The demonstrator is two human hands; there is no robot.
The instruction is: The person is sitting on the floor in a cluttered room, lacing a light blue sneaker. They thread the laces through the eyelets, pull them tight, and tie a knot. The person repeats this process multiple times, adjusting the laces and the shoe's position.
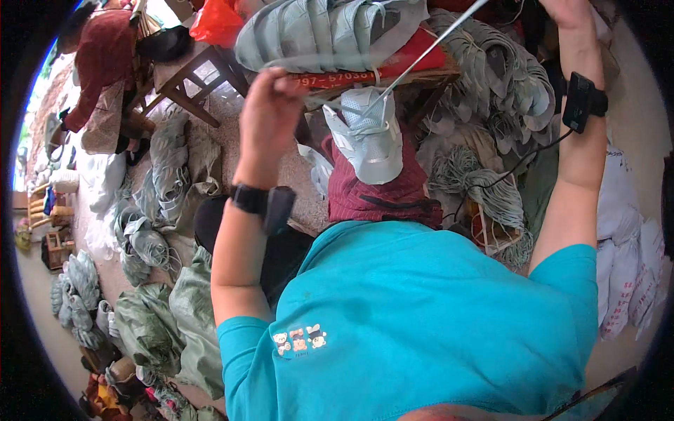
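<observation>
Left grip (pixel 270 109) blurred, hold unclear; right grip (pixel 567 10) cropped, unclear; pale shoe (pixel 375 151) between, lower

Daylight (pixel 48 78) enters at ten o'clock — bright beyond the speckled floor (pixel 228 151); a wooden stool (pixel 184 70) stands past ten — a wooden bench (pixel 444 70) between twelve and one.

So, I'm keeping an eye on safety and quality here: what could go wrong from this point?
The pale shoe upper sits on the lap with neither hand on it, so a hard pull on the taut lace might tip it.

The black cable from the right forearm's device hangs by the cord bundle and could snag as the arm moves.
</observation>
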